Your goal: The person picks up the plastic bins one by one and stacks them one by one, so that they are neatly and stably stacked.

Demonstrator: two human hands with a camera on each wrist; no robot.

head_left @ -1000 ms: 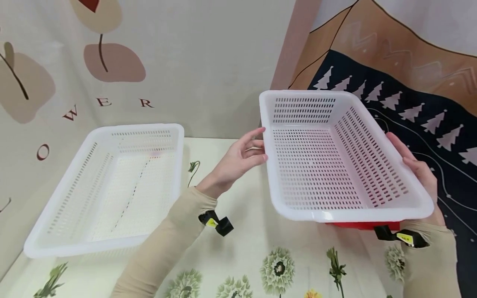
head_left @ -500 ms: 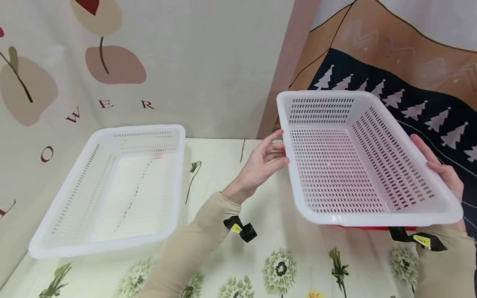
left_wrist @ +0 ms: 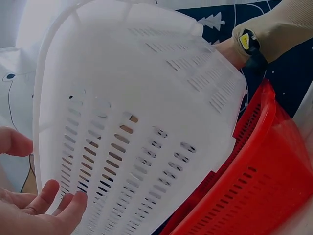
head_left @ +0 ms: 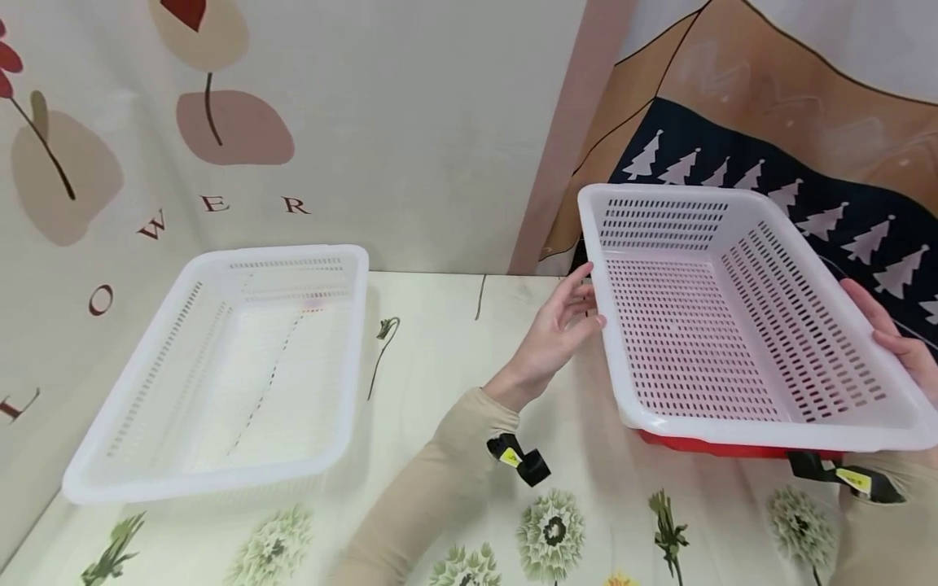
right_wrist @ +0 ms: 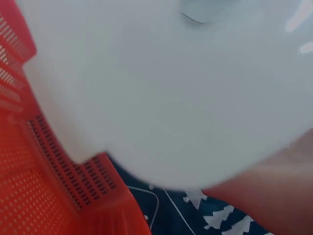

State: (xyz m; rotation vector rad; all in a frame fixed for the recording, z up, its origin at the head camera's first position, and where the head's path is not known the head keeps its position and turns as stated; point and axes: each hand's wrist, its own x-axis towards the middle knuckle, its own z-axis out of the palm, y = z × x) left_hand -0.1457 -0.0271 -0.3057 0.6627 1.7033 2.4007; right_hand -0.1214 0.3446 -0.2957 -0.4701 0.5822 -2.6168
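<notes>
A white slotted plastic basket [head_left: 674,334], with nothing in it, is held up at the right, tilted toward the camera. My left hand [head_left: 545,338] grips its left rim, thumb and fingertips at the edge; in the left wrist view these fingers [left_wrist: 73,208] lie against the slotted outer wall. The opposite rim is held by my right hand [head_left: 905,350], partly hidden behind the basket. Below it is a red slotted basket [left_wrist: 264,161], of which the head view shows only a strip. White plastic fills most of the right wrist view, above the red basket's wall [right_wrist: 73,166].
A second white basket [head_left: 352,358] rests at the left on the flower-print tablecloth [head_left: 432,358]. Behind stands a pale printed cloth [head_left: 410,138], and a dark cloth with tree shapes [head_left: 733,163] hangs at the right. Both sleeves carry black wrist cameras [head_left: 520,460].
Both hands have carried the white basket steadily to the right, over the red one. More of the red rim shows at its lower left. The other white basket stays in place.
</notes>
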